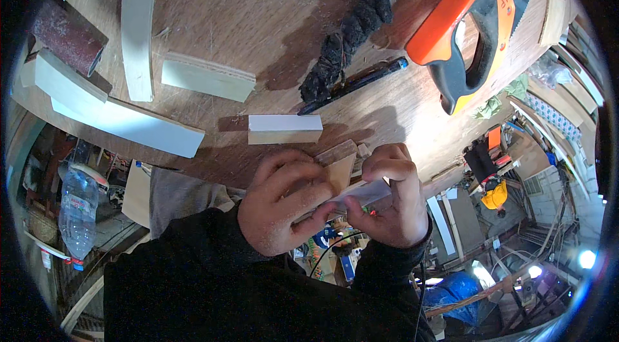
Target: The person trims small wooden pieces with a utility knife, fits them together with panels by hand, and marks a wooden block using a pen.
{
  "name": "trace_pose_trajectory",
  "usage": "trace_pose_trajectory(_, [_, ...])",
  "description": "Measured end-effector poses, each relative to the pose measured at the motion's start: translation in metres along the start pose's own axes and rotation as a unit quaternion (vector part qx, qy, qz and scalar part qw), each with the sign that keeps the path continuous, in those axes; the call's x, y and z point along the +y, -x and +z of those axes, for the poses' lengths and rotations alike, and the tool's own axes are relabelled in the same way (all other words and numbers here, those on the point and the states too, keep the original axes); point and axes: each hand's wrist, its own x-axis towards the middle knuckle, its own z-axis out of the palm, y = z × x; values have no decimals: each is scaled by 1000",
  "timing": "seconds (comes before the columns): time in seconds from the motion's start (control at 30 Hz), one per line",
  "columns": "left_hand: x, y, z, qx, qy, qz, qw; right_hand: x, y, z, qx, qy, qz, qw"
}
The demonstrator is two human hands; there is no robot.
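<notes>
Close to the front edge of the wooden table, my left hand [284, 197] is curled, thumb and fingers closing on the near end of a pale, whitish strip [369, 195]. My right hand [394, 197] pinches the same strip from the other side with bent fingers and thumb. Fingers cover much of the strip, so its full shape is hidden. A small light wood piece [340, 171] lies just beyond the strip, beside the left fingertips. Farther off, a short wood block [285, 129] with a white top rests on the table, and a dark pen [354, 87] lies behind it.
An orange and black handsaw [445, 32] and a tool with a black wrapped handle [351, 42] lie at the far side. Wood strips [137, 29] and a reddish-brown cylinder [71, 36] are at left. Below the edge hangs a clear bottle [78, 213]; a person in yellow [495, 195] is behind.
</notes>
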Motion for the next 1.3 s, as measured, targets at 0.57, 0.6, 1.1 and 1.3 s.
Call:
trace_pose_trajectory(0.57, [-5, 5, 1, -7, 4, 15, 1000, -31, -57, -21, 110, 243, -55, 962])
trace_pose_trajectory(0.6, [-6, 6, 1, -8, 2, 14, 1000, -29, -63, -17, 107, 257, -56, 959])
trace_pose_trajectory(1.1, [-7, 4, 0, -18, 13, 7, 1000, -37, -57, -30, 101, 243, -69, 962])
trace_pose_trajectory(1.3, [-8, 3, -1, -45, 9, 30, 999, -30, -30, -53, 55, 19, -37, 998])
